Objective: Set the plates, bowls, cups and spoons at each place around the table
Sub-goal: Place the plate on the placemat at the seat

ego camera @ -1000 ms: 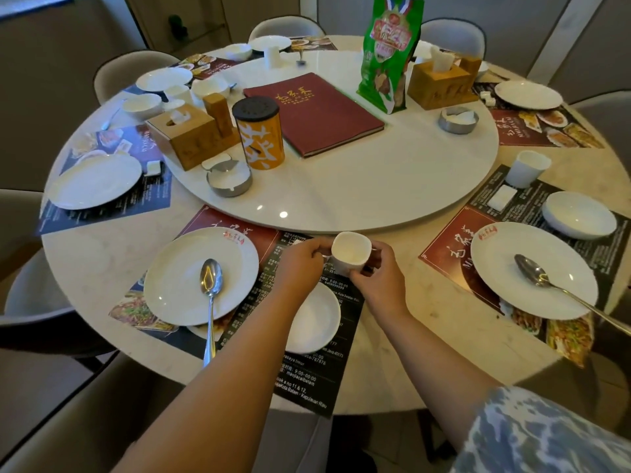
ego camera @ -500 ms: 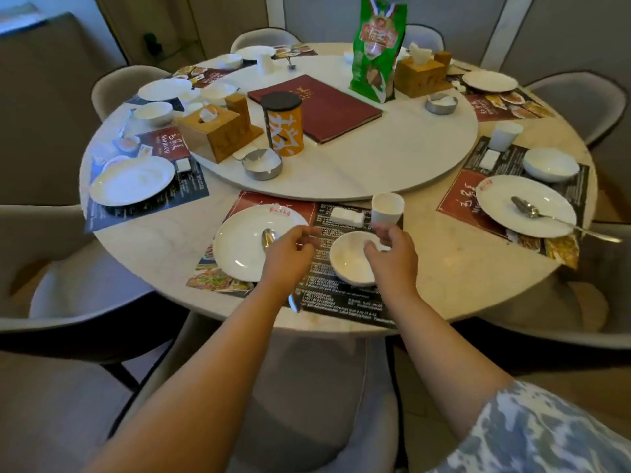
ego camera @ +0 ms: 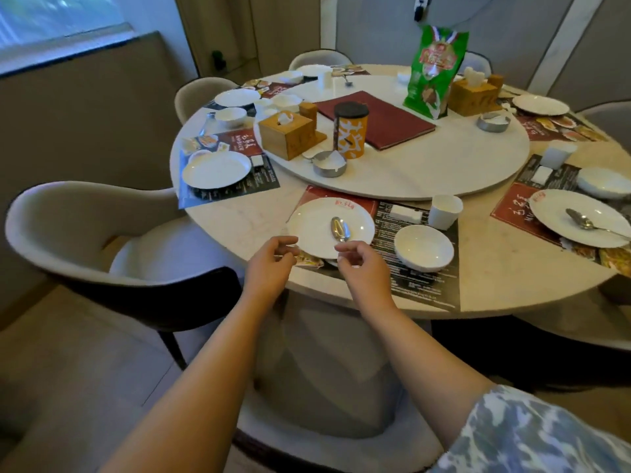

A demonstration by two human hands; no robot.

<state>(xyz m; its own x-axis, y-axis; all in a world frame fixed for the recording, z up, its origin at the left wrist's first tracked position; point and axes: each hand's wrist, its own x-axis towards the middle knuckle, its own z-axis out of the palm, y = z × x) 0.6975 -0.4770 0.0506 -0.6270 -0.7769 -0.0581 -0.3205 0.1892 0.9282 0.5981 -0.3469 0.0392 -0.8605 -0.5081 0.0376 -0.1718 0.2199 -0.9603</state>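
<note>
Round table (ego camera: 239, 220), centre frame, bearing:
- turntable (ego camera: 444, 165), mid-table: menu folder (ego camera: 386, 121) at centre, canister (ego camera: 350, 130) and tissue box (ego camera: 288, 133) to its left, snack bag (ego camera: 433, 73) behind.
- near setting, lower centre: plate (ego camera: 317, 230) with spoon (ego camera: 339, 228) on it; bowl (ego camera: 423, 247) right of plate; cup (ego camera: 445, 211) behind bowl.
- right-edge setting: second plate (ego camera: 560, 213).
- left setting: third plate (ego camera: 216, 169).
Chair (ego camera: 85, 227), left of frame, beside table.

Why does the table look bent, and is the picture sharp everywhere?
Head view: the wide lens bows the table edge and the near chair. The window at top left is smeared, and the far place settings are soft. The near plate and spoon read clearly. Light is dim, with mild glare on the turntable.
</note>
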